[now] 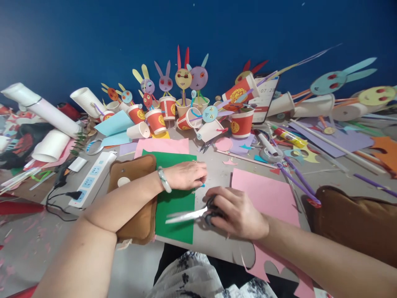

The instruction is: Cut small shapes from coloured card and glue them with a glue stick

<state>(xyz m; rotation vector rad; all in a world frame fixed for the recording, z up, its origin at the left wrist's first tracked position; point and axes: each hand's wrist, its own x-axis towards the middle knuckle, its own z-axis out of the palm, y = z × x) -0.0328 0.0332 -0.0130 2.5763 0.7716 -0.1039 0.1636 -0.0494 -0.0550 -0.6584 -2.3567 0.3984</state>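
Note:
My right hand grips a pair of scissors by the dark handles, with the blades slightly apart and pointing left above a green paper sheet. Over the right edge of that sheet, my left hand is closed with its fingers curled down. A small blue piece, which looks like paper, shows at its fingertips; most of it is hidden. Right of the scissors lies a pink paper sheet, and cut pink paper with curved edges hangs by the table's front edge.
Paper cups with rabbit-faced paper figures line the back by the blue wall. A power strip and brown cushion are left; another brown cushion is right. Tape and a phone stand behind.

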